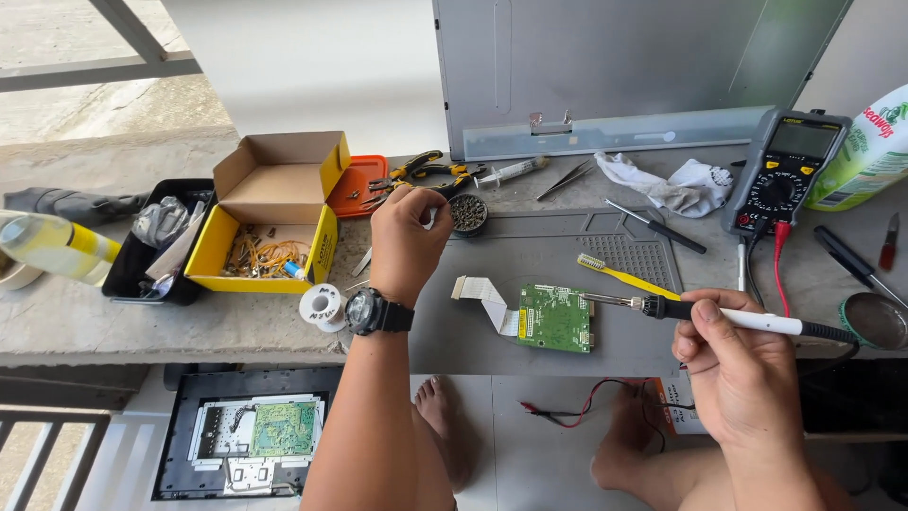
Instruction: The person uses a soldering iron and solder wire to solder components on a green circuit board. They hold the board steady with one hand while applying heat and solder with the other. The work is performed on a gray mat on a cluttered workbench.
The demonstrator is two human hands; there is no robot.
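Soldering step, I'd say: right hand [733,355] grips iron [700,312], tip at green board [555,318] by mat's [530,251] front edge, left hand [405,237] pinched shut over tip cleaner [467,213], contents unclear; next needs a steady tip.

An electronics repair bench, likely a home workshop. A grey work mat [567,255] lies on a concrete ledge; on it sits a green circuit board [555,318]. Right of the mat stands a multimeter [787,170], behind it pliers [426,170], left a solder spool [321,305].
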